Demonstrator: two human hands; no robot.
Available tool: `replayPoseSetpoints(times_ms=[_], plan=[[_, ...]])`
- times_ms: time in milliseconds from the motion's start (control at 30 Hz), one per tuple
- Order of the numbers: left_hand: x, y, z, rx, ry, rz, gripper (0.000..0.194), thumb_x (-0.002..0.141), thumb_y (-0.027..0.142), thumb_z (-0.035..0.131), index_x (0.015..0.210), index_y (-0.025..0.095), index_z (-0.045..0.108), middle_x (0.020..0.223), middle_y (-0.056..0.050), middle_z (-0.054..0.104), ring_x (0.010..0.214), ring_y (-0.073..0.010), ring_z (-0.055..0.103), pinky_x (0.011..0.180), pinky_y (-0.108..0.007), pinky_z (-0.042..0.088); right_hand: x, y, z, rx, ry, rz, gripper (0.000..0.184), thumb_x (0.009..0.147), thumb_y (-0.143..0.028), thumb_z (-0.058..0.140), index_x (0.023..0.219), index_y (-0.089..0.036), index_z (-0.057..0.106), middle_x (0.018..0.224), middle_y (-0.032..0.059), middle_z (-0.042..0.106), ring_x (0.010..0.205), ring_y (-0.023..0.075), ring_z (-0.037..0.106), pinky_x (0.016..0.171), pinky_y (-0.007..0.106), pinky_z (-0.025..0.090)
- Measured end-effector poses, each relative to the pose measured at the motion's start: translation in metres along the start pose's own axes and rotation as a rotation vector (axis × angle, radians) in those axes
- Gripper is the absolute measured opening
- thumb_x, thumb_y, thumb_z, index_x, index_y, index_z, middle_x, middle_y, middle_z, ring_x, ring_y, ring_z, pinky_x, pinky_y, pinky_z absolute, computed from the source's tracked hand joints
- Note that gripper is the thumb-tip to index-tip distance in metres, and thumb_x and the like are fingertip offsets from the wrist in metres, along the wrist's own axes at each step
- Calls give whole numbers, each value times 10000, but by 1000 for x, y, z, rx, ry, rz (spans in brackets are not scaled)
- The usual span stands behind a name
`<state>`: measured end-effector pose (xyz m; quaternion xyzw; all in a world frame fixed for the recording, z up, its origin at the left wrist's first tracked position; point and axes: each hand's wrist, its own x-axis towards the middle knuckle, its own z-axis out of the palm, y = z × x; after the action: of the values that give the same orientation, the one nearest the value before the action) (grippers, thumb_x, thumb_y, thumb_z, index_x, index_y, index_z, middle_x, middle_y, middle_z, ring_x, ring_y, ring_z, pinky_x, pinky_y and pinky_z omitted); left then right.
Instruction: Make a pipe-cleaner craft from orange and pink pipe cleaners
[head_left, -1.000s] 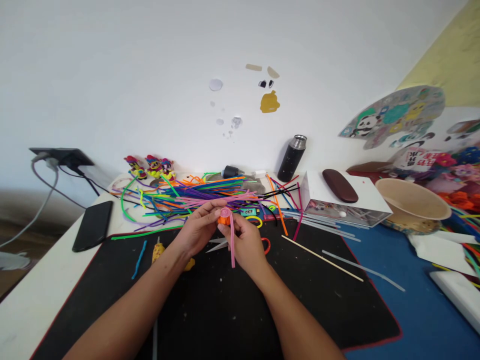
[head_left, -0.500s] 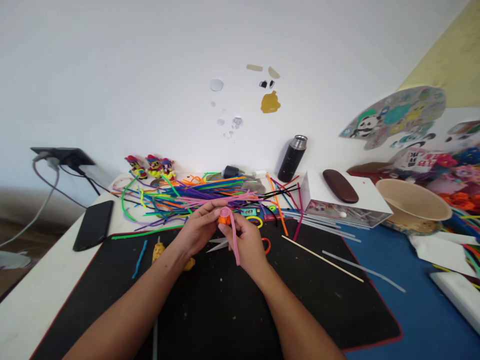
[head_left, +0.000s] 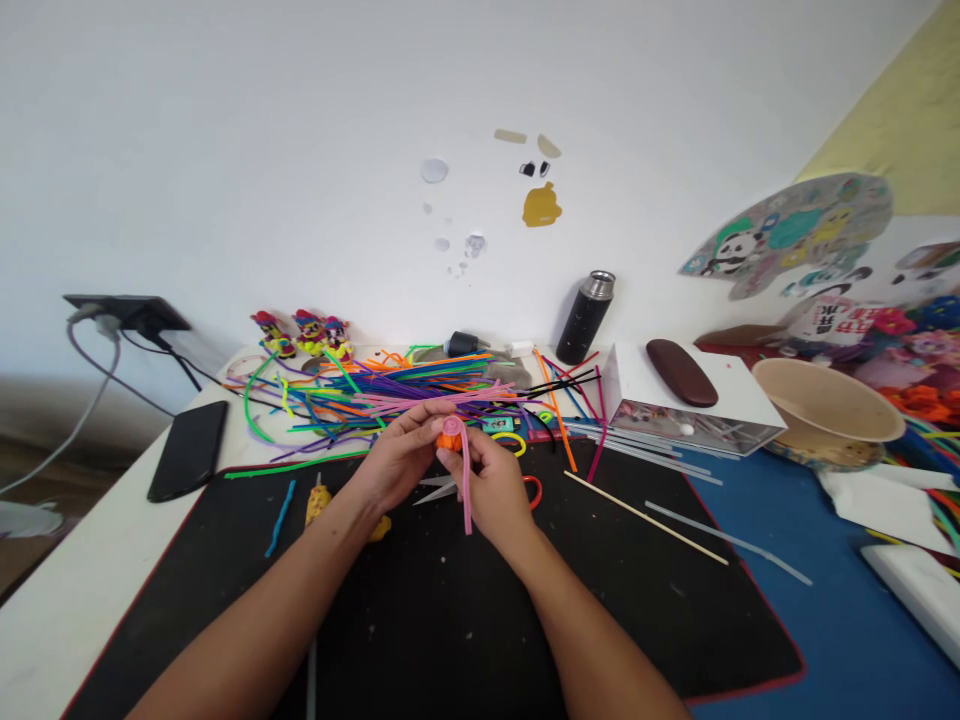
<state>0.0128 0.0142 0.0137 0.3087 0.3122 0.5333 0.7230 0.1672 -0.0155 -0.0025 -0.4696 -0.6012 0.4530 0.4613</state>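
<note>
Between my hands is a small orange piece (head_left: 449,441) topped by a coiled pink pipe cleaner (head_left: 466,490), whose loose end hangs down. My left hand (head_left: 401,455) pinches the orange piece and the coil from the left. On the other side my right hand (head_left: 491,485) is closed on the same piece, fingers partly hidden behind the pink strand. Scissors (head_left: 435,490) with silver blades lie on the black mat behind the hands, their handles partly covered by my right hand. A yellow glue gun (head_left: 316,500) rests by my left forearm, partly hidden.
A heap of coloured pipe cleaners (head_left: 420,385) spreads along the back. A black flask (head_left: 586,318), a white box (head_left: 694,400) and a beige bowl (head_left: 821,400) stand right. A phone (head_left: 187,450) lies left, and a wooden stick (head_left: 645,517) crosses the mat. Small figures (head_left: 307,332) line the wall.
The hanging pink end swung a little to the right, then back to the left. Both hands keep their hold at almost the same spot.
</note>
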Motion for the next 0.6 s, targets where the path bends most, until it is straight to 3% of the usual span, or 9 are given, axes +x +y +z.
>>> replayPoseSetpoints(times_ms=[200, 600], plan=[[0, 2, -4, -2, -38, 12, 426, 718, 306, 967, 1083, 152, 812, 887, -54, 780, 774, -160, 701, 741, -263, 546, -1, 2, 0, 28, -15, 16, 198, 944, -388, 699, 1066, -234, 732, 657, -40, 566, 524, 139, 468, 513, 253, 362], [-1, 2, -2, -15, -17, 4, 371, 706, 218, 966, 1029, 137, 804, 846, -47, 782, 724, -149, 703, 703, -251, 533, -1, -9, -1, 6, -8, -15, 170, 944, -373, 684, 969, -213, 736, 626, -58, 481, 556, 136, 418, 542, 260, 317]])
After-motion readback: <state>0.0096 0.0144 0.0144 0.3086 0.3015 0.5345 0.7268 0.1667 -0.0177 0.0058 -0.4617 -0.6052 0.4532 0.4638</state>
